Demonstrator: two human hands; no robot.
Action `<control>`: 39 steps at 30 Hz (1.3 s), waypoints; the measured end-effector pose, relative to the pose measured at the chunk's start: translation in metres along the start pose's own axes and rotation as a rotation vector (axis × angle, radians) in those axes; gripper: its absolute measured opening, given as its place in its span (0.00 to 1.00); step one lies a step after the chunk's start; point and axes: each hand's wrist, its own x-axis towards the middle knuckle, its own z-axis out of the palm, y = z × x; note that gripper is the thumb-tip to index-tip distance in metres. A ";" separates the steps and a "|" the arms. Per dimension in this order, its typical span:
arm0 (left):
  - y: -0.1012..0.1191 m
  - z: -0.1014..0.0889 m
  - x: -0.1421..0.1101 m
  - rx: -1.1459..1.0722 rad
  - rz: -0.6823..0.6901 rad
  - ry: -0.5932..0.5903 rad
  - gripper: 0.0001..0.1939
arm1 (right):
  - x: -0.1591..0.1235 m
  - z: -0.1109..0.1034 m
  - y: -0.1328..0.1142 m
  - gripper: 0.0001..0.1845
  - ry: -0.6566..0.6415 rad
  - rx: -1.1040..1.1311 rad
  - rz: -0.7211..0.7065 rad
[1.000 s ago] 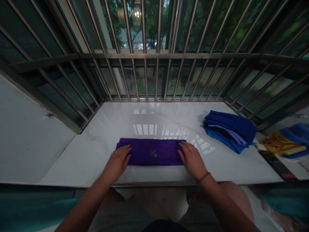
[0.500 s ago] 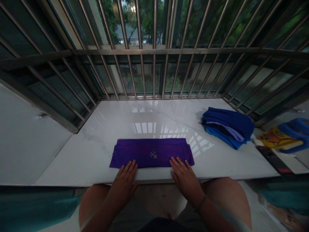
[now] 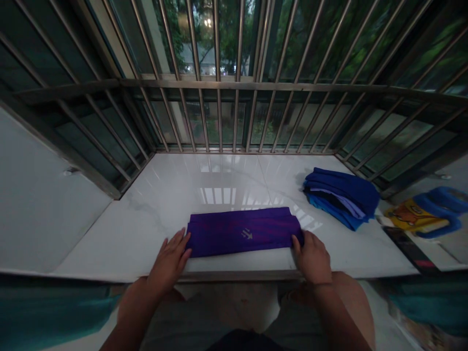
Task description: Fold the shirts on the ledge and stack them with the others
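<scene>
A folded purple garment point(image 3: 226, 234) lies as a long flat strip near the front of the white ledge, a small grey arrow-like print right of its middle. My right hand point(image 3: 313, 257) pinches its right end, thumb on top and the other fingers curled round the edge, partly hidden. At the other end, my left hand point(image 3: 168, 259) rests with fingers stretched out, the tips touching or just beside the left edge. Which of these I cannot tell.
A folded pile of blue, black and lilac clothes point(image 3: 341, 197) sits at the right. Farther right are a blue and yellow item point(image 3: 420, 214) and a dark flat box point(image 3: 411, 248). Metal window bars point(image 3: 234, 85) enclose the ledge's back and sides.
My hands have moved apart, from the garment's front edge to its two ends. The right hand has closed on the right end. The garment has shifted right and tilted slightly.
</scene>
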 end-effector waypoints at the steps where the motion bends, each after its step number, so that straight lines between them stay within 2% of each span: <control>1: -0.009 -0.004 0.005 -0.041 -0.016 0.011 0.28 | 0.001 -0.005 -0.006 0.34 -0.007 -0.042 0.109; 2: -0.015 -0.008 0.012 -0.084 -0.027 0.027 0.27 | 0.003 -0.010 -0.013 0.37 -0.028 -0.077 0.196; 4: -0.023 -0.015 0.027 -0.170 -0.025 0.075 0.26 | 0.007 -0.016 -0.027 0.38 -0.104 -0.106 0.281; 8: -0.023 -0.020 0.059 -0.273 0.015 0.166 0.23 | 0.023 -0.020 -0.043 0.29 -0.266 -0.018 0.282; 11: -0.018 -0.020 0.069 -0.288 0.017 0.198 0.21 | 0.036 -0.022 -0.043 0.22 -0.309 0.044 0.246; 15: -0.015 -0.024 0.063 -0.387 -0.030 0.277 0.21 | 0.048 -0.032 -0.046 0.23 -0.253 0.107 0.253; 19: -0.013 -0.031 0.059 -0.488 -0.116 0.265 0.22 | 0.047 -0.043 -0.080 0.21 -0.046 0.310 0.244; 21: -0.012 -0.034 0.060 -0.551 -0.165 0.234 0.23 | 0.041 -0.046 -0.111 0.19 0.027 0.391 0.164; 23: -0.012 -0.037 0.062 -0.631 -0.231 0.211 0.24 | 0.032 -0.046 -0.150 0.19 0.038 0.442 0.047; 26: -0.011 -0.040 0.064 -0.704 -0.295 0.199 0.25 | 0.011 -0.041 -0.214 0.18 -0.020 0.472 -0.177; 29: -0.010 -0.043 0.063 -0.703 -0.264 0.166 0.27 | -0.017 -0.028 -0.272 0.16 -0.107 0.409 -0.492; 31: -0.009 -0.044 0.063 -0.699 -0.228 0.128 0.27 | -0.035 -0.015 -0.300 0.15 -0.192 0.326 -0.694; 34: -0.008 -0.044 0.063 -0.686 -0.205 0.100 0.25 | -0.055 0.004 -0.319 0.13 -0.299 0.245 -0.849; 39: -0.007 -0.042 0.064 -0.658 -0.214 0.112 0.22 | -0.060 0.016 -0.312 0.13 -0.320 0.240 -0.846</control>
